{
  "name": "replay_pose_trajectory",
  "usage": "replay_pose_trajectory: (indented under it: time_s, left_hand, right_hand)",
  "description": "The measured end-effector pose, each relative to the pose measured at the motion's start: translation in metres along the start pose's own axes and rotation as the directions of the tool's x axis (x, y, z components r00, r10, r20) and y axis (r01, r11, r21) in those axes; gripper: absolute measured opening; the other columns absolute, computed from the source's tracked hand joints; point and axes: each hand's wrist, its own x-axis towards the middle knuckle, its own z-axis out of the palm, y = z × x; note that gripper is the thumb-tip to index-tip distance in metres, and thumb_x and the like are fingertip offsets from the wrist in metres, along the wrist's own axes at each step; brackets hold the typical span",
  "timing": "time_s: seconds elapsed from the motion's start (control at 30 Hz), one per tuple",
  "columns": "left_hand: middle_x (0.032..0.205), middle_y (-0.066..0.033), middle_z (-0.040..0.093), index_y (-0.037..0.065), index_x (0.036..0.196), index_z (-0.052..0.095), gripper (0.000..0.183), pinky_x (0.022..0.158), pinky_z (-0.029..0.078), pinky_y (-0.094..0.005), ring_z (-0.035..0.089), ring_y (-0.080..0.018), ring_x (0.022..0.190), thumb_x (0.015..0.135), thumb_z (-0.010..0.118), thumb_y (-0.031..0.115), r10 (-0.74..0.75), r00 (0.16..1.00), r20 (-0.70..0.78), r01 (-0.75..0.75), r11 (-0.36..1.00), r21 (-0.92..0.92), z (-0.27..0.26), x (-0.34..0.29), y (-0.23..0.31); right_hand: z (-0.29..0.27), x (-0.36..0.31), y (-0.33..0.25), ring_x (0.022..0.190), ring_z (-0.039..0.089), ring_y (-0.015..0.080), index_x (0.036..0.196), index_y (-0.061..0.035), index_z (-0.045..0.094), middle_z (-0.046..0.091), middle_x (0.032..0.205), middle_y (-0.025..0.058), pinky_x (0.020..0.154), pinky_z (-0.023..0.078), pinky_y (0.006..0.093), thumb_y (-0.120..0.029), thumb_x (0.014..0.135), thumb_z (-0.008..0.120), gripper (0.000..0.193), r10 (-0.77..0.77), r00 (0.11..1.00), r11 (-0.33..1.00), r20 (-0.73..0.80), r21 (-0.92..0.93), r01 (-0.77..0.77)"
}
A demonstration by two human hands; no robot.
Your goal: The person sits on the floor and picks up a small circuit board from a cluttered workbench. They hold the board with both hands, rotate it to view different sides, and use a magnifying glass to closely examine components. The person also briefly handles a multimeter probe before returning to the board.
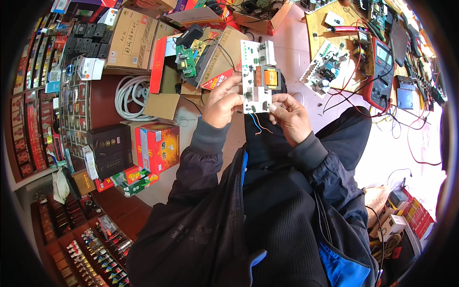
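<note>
Nearest is the person's dark jacket [186,229], spread below the white circuit board [250,79], which is held up in front of the lap and is the point that every other place here is measured from. A wooden worktop [318,18] lies to its upper right, and a large cardboard box [128,43] stands to its upper left. Left of it rests a coil of pale hose [121,98], with a red and gold carton [160,148] to its lower left. The left hand [221,104] grips its left edge between thumb and fingers; the right hand [291,118] pinches its lower right corner. A red-framed multimeter [381,71] lies well to its right, and a second circuit board [326,69] nearer on that side. An orange-wound transformer [271,78] sits on its right half, and two thin wires [259,125] dangle from its lower end.
</note>
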Motion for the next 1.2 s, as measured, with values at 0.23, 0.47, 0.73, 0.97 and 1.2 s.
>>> replay_pose_trajectory:
  time_s: [0.23, 0.47, 0.73, 0.97, 1.2]
  left_hand:
    - [0.113, -0.0114, 0.067, -0.005, 0.133, 0.053, 0.040, 0.083, 0.057, -0.0299, 0.068, -0.0171, 0.099, 0.093, 0.049, 0.001, 0.006, 0.999, -0.040, -0.007, 1.000, -0.027, 0.001, 0.000, -0.002]
    - [0.115, -0.0096, 0.067, -0.004, 0.130, 0.056, 0.032, 0.085, 0.057, -0.0325, 0.068, -0.0173, 0.101, 0.102, 0.053, 0.013, -0.013, 0.998, -0.057, 0.011, 0.999, -0.036, -0.001, -0.007, -0.002]
    - [0.117, -0.0135, 0.068, -0.003, 0.128, 0.057, 0.041, 0.086, 0.062, -0.0425, 0.071, -0.0235, 0.102, 0.102, 0.060, 0.029, -0.062, 0.987, -0.148, 0.067, 0.997, 0.028, -0.008, -0.006, -0.003]
    - [0.116, -0.0132, 0.068, -0.002, 0.128, 0.057, 0.035, 0.084, 0.062, -0.0439, 0.072, -0.0262, 0.098, 0.102, 0.058, 0.021, -0.056, 0.992, -0.111, 0.048, 0.996, -0.073, -0.014, -0.013, -0.005]
    - [0.122, -0.0192, 0.066, -0.006, 0.132, 0.051, 0.039, 0.092, 0.058, -0.0512, 0.069, -0.0321, 0.108, 0.099, 0.052, 0.016, -0.041, 0.988, -0.147, 0.027, 0.995, -0.091, -0.016, -0.014, -0.014]
  right_hand:
    - [-0.001, 0.003, -0.002, 0.071, 0.057, 0.0088, 0.109, 0.0014, 0.063, 0.063, 0.084, 0.0021, 0.067, 0.047, 0.0233, -0.002, 0.096, 0.063, 0.013, -0.028, 1.000, 0.997, -0.015, -0.073, 0.027]
    - [-0.001, 0.001, 0.001, 0.071, 0.056, 0.0083, 0.110, 0.0020, 0.064, 0.064, 0.084, 0.0013, 0.066, 0.046, 0.0231, -0.003, 0.096, 0.063, 0.015, 0.022, 1.000, 0.999, 0.003, -0.024, -0.022]
    - [-0.001, 0.002, 0.000, 0.074, 0.053, 0.0079, 0.116, 0.0037, 0.067, 0.065, 0.091, 0.0007, 0.069, 0.046, 0.0230, -0.005, 0.098, 0.060, 0.021, 0.005, 1.000, 0.993, 0.004, -0.120, -0.004]
    - [0.002, -0.002, -0.003, 0.073, 0.051, 0.0052, 0.115, 0.0023, 0.070, 0.063, 0.086, -0.0021, 0.069, 0.045, 0.0222, -0.008, 0.100, 0.058, 0.021, -0.049, 0.999, 0.971, 0.007, -0.235, 0.049]
    - [0.003, -0.002, -0.006, 0.072, 0.051, 0.0054, 0.116, 0.0019, 0.070, 0.062, 0.085, -0.0022, 0.069, 0.045, 0.0219, -0.011, 0.101, 0.057, 0.023, -0.011, 1.000, 0.976, -0.003, -0.216, 0.010]
